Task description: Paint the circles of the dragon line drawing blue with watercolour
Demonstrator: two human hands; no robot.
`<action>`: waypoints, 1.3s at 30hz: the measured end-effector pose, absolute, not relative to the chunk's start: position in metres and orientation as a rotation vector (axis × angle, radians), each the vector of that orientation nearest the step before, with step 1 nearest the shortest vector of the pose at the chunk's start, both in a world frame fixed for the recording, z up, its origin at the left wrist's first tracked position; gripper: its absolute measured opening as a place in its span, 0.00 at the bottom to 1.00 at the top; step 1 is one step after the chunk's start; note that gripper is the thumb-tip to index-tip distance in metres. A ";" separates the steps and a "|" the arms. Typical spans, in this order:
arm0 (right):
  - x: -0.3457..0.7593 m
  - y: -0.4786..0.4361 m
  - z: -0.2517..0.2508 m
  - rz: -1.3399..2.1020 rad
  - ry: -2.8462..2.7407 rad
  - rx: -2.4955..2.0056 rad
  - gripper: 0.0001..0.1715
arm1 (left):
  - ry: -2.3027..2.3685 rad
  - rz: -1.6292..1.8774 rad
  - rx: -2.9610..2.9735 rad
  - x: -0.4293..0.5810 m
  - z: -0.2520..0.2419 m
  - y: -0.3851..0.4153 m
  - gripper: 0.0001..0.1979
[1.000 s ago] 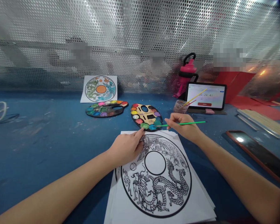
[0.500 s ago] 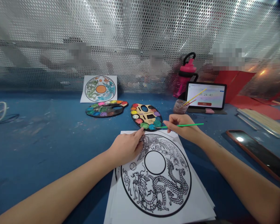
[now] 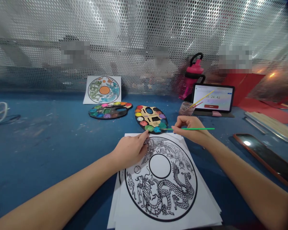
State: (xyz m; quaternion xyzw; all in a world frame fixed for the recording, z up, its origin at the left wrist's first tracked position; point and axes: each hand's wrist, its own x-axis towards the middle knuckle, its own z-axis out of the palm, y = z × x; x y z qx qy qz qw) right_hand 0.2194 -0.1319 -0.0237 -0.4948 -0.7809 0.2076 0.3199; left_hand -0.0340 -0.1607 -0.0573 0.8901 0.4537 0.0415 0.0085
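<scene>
My right hand (image 3: 191,128) pinches a green paintbrush (image 3: 201,129), held nearly level. Its tip points left, at the blue end of the paint palette (image 3: 155,115) with the tan label. My left hand (image 3: 132,150) rests over the upper left of a line-art sheet (image 3: 159,166). Its index finger stretches to the palette's lower edge, by the green paint, while the other fingers bend beneath. Black outlines of a dragon and a phoenix circle a blank ring on that sheet, which lies on other sheets. A second palette (image 3: 107,111) sits further left.
A coloured reference picture (image 3: 102,90) leans at the back. On the right are a cup with brushes (image 3: 186,109), a pink bottle (image 3: 194,72), a tablet showing a timer (image 3: 213,98), a phone (image 3: 266,158) and a bundle of sticks (image 3: 271,124). A white cable (image 3: 1,113) lies left.
My right hand has shifted slightly right with the paintbrush, its tip drawing back a little across the palette's edge. My left hand stays in place. The view has moved slightly.
</scene>
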 end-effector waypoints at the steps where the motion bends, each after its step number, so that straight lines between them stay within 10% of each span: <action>1: 0.220 -0.132 -0.024 0.542 -2.073 -1.298 0.12 | 1.422 0.126 2.778 -0.034 -0.057 -0.161 0.21; 39: 0.224 -0.130 -0.018 0.767 -1.605 -1.037 0.13 | 1.530 0.574 2.447 -0.057 -0.035 -0.152 0.12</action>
